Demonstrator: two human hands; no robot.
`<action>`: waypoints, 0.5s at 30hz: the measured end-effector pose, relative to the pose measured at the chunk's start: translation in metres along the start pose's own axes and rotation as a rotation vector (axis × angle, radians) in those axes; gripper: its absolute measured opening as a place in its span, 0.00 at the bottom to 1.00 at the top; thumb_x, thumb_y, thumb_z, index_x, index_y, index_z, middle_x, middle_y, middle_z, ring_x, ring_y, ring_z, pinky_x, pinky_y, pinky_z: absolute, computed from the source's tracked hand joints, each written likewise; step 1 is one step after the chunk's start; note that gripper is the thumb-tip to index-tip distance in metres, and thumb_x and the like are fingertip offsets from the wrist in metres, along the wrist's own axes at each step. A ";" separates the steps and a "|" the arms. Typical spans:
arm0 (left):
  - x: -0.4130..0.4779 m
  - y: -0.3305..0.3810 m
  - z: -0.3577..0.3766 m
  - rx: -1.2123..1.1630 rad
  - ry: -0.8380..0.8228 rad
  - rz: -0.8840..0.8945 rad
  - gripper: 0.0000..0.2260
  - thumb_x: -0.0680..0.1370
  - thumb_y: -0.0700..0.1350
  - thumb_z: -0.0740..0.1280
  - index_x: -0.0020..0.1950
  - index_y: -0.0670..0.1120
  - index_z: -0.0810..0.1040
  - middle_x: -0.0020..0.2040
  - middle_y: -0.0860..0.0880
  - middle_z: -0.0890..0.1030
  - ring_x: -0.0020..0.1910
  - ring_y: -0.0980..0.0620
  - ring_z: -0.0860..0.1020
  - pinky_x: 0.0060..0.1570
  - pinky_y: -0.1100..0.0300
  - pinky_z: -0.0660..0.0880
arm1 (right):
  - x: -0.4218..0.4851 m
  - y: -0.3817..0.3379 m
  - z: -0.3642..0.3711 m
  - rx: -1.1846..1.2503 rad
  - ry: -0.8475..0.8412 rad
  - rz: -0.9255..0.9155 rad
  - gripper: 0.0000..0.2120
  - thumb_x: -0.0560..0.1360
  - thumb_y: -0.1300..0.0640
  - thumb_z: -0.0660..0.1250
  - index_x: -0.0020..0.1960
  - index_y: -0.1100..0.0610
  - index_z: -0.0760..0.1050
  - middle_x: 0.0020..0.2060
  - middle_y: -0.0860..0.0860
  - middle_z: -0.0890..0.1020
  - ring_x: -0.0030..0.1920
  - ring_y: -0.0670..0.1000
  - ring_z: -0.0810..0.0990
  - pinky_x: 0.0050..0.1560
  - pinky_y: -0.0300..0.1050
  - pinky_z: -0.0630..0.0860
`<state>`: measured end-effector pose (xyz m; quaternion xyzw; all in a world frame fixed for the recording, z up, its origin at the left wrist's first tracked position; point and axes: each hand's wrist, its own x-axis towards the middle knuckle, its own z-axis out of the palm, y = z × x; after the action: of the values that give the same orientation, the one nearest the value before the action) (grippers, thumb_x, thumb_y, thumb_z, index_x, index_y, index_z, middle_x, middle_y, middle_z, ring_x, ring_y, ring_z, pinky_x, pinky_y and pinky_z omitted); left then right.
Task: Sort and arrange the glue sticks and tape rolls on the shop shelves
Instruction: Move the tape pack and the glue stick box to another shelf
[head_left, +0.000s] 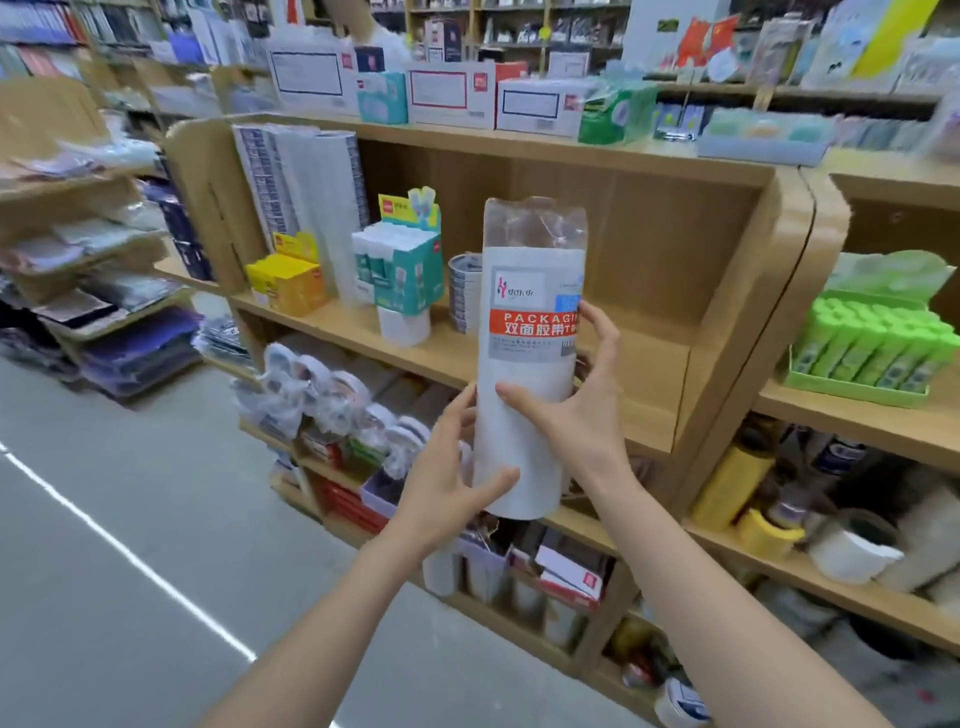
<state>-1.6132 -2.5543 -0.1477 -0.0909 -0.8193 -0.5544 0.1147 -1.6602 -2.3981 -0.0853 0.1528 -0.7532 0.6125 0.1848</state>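
Left hand (447, 470) and right hand (576, 410) clasp the upright tape pack (530, 332) before the half-bare shelf (644, 374).

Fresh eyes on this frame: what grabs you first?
The tall white tape pack with an orange label stands out first, held upright at centre by the left hand near its base and the right hand higher up. Next come the bright green glue sticks in a tray on the right-hand shelf, then the teal display box on the shelf left of the pack.
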 end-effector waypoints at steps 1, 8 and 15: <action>0.017 -0.007 -0.007 0.026 -0.012 0.017 0.40 0.72 0.59 0.73 0.77 0.62 0.55 0.67 0.57 0.72 0.65 0.59 0.73 0.61 0.54 0.76 | 0.012 0.003 0.008 -0.008 0.027 0.005 0.46 0.64 0.55 0.81 0.72 0.44 0.57 0.58 0.21 0.68 0.60 0.34 0.73 0.58 0.40 0.75; 0.129 -0.043 -0.013 0.088 -0.023 0.074 0.39 0.71 0.57 0.75 0.77 0.61 0.58 0.61 0.56 0.76 0.56 0.62 0.77 0.53 0.54 0.79 | 0.093 0.037 0.034 -0.058 0.171 -0.014 0.47 0.63 0.58 0.81 0.72 0.48 0.56 0.68 0.42 0.69 0.65 0.46 0.72 0.64 0.54 0.75; 0.230 -0.080 0.005 0.095 -0.052 0.102 0.40 0.70 0.53 0.76 0.78 0.58 0.58 0.64 0.56 0.74 0.59 0.63 0.74 0.57 0.56 0.77 | 0.172 0.090 0.045 -0.059 0.249 -0.017 0.46 0.62 0.62 0.81 0.70 0.50 0.56 0.66 0.41 0.69 0.65 0.46 0.72 0.63 0.52 0.75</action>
<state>-1.8563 -2.5737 -0.1540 -0.1413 -0.8418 -0.5056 0.1255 -1.8573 -2.4244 -0.0916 0.0764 -0.7409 0.6026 0.2866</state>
